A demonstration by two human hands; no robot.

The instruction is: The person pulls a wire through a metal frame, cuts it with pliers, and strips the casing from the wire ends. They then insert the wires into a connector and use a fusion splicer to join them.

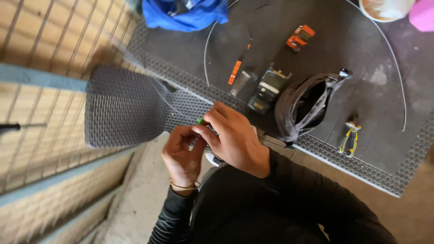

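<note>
My left hand (181,153) and my right hand (233,135) meet at the middle of the view, fingertips pinched together on a small green thing (199,121) and what looks like a thin clear line running up to the left. What else the fingers hold is hidden. Just beyond them lies a grey mesh sheet (122,106), which curls up over a wire grid panel (40,54) on the left. A gold bangle (183,185) circles my left wrist. Both sleeves are black.
On the dark mat (280,18) lie an orange-handled knife (235,71), a black-and-yellow battery pack (266,90), an orange tape measure (300,37), an open grey pouch (305,106), a yellow-black tool (349,138), a blue cloth (185,13) and a curved white wire (398,68).
</note>
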